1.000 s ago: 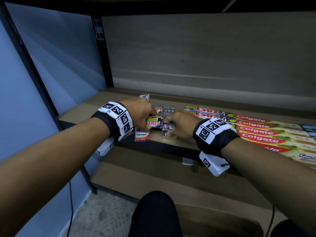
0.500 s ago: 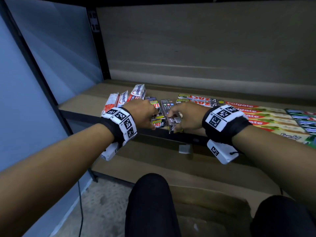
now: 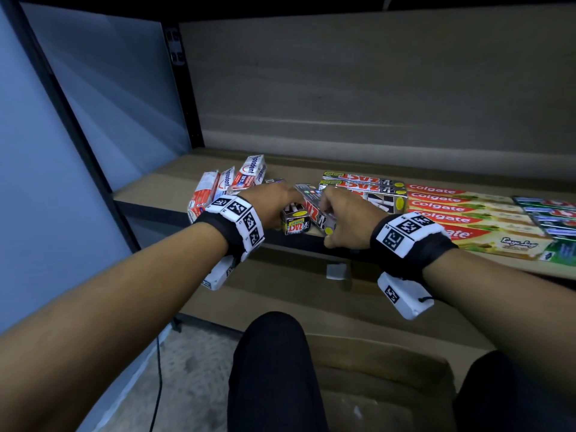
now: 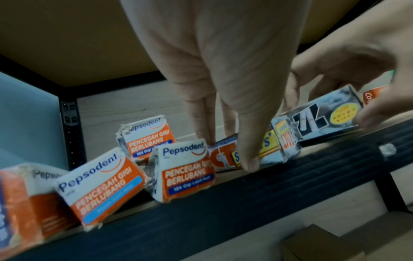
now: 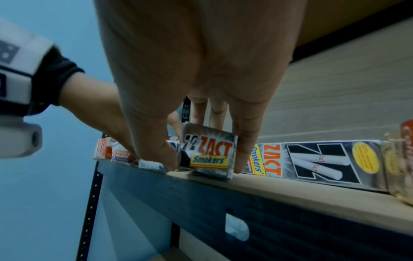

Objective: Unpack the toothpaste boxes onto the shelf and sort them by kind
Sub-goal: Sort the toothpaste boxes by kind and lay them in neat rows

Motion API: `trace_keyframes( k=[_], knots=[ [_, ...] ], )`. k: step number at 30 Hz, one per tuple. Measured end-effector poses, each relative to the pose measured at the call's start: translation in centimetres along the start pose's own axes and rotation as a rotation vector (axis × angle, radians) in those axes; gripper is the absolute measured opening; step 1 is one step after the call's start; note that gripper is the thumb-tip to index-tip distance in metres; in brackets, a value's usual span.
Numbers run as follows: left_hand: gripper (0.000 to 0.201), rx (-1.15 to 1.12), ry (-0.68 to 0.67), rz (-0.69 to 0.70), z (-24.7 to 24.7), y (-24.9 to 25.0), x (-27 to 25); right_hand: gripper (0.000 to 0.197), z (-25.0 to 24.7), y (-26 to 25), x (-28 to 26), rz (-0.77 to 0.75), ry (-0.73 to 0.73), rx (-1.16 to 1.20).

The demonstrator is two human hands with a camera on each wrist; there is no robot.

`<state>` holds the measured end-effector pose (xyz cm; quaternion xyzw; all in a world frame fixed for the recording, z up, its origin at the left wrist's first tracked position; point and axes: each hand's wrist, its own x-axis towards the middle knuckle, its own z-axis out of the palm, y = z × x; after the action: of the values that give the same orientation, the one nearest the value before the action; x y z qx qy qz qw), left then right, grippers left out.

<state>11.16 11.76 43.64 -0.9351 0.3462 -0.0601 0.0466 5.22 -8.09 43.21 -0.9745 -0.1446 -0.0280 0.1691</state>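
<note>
My left hand (image 3: 288,210) pinches a silver Zact box (image 3: 294,224) lying at the front edge of the wooden shelf (image 3: 162,188). The thumb (image 4: 250,160) is on the front of that Zact box (image 4: 223,157) and the fingers are behind it. My right hand (image 3: 327,215) grips a second Zact box (image 3: 313,207), tilted, close beside the first. Its end face (image 5: 210,155) sits between thumb and fingers. Several red-and-white Pepsodent boxes (image 3: 227,182) lie askew to the left. More Zact boxes (image 3: 364,185) and a row of Colgate boxes (image 3: 452,210) lie to the right.
Green boxes (image 3: 548,213) lie at the far right of the shelf. A black upright post (image 3: 184,88) and a blue panel (image 3: 93,120) close the left side. Below are a lower shelf board (image 3: 280,300), a cardboard box (image 3: 374,369) and my knees.
My left hand has shifted right off the Pepsodent boxes, which now show beside it. Both hands stay on the Zact boxes, and the right hand's box has tilted.
</note>
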Motion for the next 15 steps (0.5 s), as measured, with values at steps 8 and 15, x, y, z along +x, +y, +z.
trace_keyframes(
  k=[8, 15],
  knots=[
    [0.067, 0.021, 0.036, 0.075, 0.5, -0.2, 0.1, 0.047, -2.2, 1.1, -0.8, 0.105, -0.056, 0.153],
    [0.064, 0.004, 0.074, 0.106, 0.4, 0.6, 0.4, 0.044, -3.3, 2.1, -0.5, 0.115, -0.118, 0.087]
  ],
)
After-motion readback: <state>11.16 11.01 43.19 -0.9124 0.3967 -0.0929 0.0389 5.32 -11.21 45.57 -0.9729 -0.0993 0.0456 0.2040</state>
